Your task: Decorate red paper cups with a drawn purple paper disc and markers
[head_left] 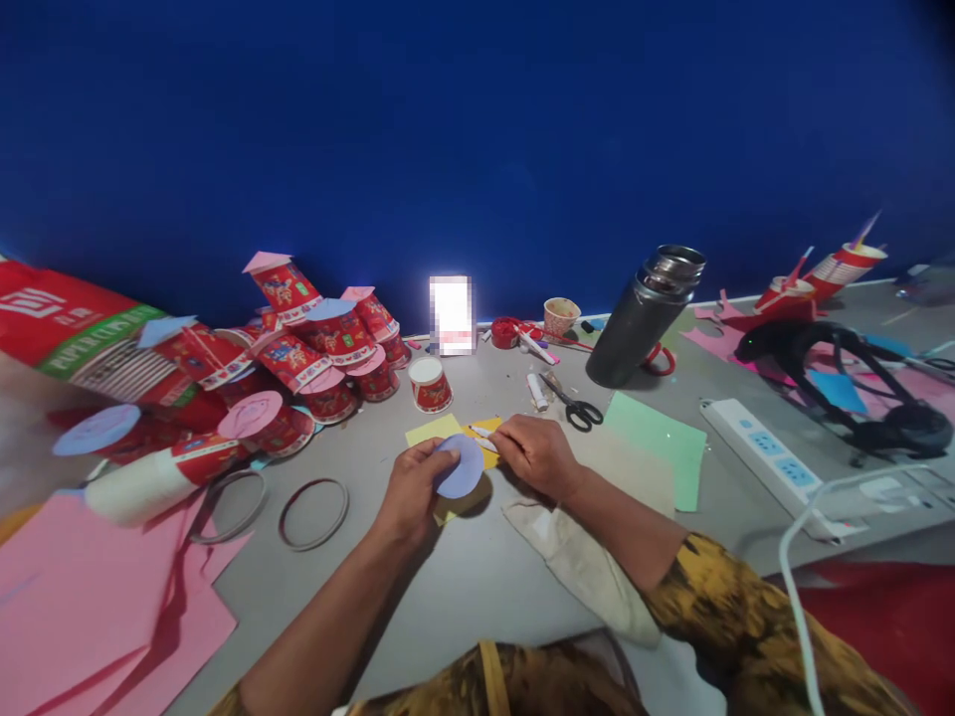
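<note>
My left hand point(412, 487) pinches a pale blue paper circle point(461, 469) between thumb and fingers, just above the grey table. Close to its right edge, my right hand point(535, 455) is closed around what looks like a slim white marker point(486, 444), its end poking out towards the circle. The fingers hide most of it. Beneath both hands lie yellow paper pieces point(434, 430). Just beyond stands an upside-down red paper cup point(431, 386) with a white base. Black-handled scissors point(578, 406) and a white glue stick point(536, 392) rest past my right hand.
Red paper cups point(343, 338) topped with paper circles pile up at left, near pink sheets point(67, 597). Tape rings point(313, 513) lie before them. To the right are a dark flask point(634, 323), green paper point(661, 447), a cloth point(589, 567) and a power strip point(772, 467).
</note>
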`<state>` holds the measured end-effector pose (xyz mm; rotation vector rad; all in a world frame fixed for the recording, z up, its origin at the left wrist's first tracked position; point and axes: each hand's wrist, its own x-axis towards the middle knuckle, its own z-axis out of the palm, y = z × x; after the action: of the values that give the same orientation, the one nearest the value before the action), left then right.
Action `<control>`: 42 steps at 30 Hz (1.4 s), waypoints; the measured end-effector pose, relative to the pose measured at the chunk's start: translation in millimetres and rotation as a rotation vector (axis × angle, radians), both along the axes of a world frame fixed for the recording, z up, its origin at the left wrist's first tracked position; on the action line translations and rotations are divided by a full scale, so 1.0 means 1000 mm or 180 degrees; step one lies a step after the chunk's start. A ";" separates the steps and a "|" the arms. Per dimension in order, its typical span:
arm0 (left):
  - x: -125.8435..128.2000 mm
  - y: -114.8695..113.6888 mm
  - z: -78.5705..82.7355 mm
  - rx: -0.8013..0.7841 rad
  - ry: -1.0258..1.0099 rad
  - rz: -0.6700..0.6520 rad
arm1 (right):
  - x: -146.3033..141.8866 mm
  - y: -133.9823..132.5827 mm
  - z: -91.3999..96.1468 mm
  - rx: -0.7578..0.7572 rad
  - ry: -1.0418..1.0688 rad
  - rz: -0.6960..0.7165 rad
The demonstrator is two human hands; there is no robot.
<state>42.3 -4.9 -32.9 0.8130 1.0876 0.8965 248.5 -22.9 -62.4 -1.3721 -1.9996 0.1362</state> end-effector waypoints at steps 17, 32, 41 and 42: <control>-0.013 0.026 -0.013 0.0098 0.0320 -0.0248 | -0.007 -0.006 -0.001 0.0508 0.0476 0.0402; -0.007 0.011 -0.003 0.0294 0.0430 -0.0291 | -0.029 -0.018 0.013 -0.0373 0.1326 -0.0080; -0.009 0.007 -0.009 0.0376 0.0379 -0.0523 | -0.028 -0.014 0.012 -0.0591 0.1231 -0.0239; -0.010 0.007 -0.010 0.0385 0.0360 -0.0513 | -0.028 -0.014 0.012 -0.0630 0.1210 -0.0252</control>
<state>32.3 2.4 -43.4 1.0474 1.0565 0.7934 220.6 -36.6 -50.0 -1.4221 -1.6460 0.5304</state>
